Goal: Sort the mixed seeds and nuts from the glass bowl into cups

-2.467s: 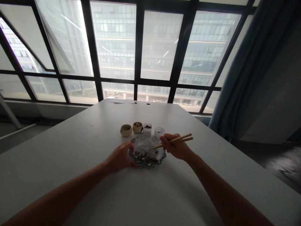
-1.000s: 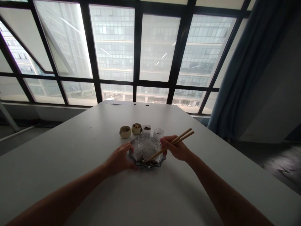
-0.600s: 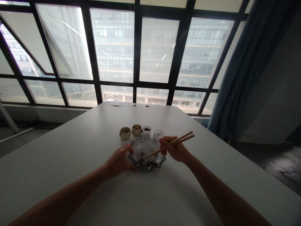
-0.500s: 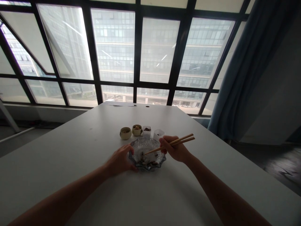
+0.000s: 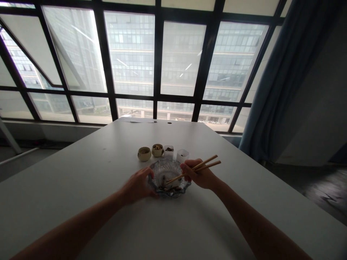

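Observation:
A scalloped clear glass bowl (image 5: 169, 169) stands on the white table, with small dark pieces lying mostly at its near side. My left hand (image 5: 139, 183) grips the bowl's left rim, thumb low and fingers over the edge. In my right hand (image 5: 199, 174) is a pair of wooden chopsticks (image 5: 208, 163), slanting down to the left with the tips inside the bowl. Whether the tips pinch a piece is too small to tell. Just behind the bowl are two small yellowish cups (image 5: 144, 154) (image 5: 157, 150) and two white cups (image 5: 168, 151) (image 5: 182, 155).
The white table (image 5: 81, 173) stretches away to a wall of dark-framed windows. Papers (image 5: 138, 120) lie at its far edge. A blue curtain (image 5: 267, 83) hangs at the right.
My right hand has shifted slightly left and down, and the back ends of the chopsticks have moved left and spread apart. My left hand stays on the bowl.

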Action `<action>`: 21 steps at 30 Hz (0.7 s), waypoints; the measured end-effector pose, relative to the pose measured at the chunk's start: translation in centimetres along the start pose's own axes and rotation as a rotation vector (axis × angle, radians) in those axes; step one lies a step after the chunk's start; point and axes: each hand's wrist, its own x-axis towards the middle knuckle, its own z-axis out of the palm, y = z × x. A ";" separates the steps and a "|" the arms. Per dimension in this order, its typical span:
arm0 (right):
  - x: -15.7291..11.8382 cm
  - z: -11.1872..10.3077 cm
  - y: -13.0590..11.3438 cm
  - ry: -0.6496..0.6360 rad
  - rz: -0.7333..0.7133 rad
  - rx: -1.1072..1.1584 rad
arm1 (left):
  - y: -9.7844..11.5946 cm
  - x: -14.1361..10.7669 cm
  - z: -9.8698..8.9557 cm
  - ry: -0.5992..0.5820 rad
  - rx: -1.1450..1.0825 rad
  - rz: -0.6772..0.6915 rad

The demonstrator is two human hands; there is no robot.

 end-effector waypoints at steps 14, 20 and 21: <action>-0.1 0.3 -0.8 -0.028 -0.064 -0.081 | -0.1 0.0 0.2 -0.002 -0.012 0.002; 0.0 0.5 -0.9 -0.039 -0.034 -0.085 | -0.2 0.0 0.2 -0.001 -0.031 -0.006; 0.0 0.5 -0.9 -0.041 -0.035 -0.083 | -0.3 0.0 0.2 0.002 -0.034 0.000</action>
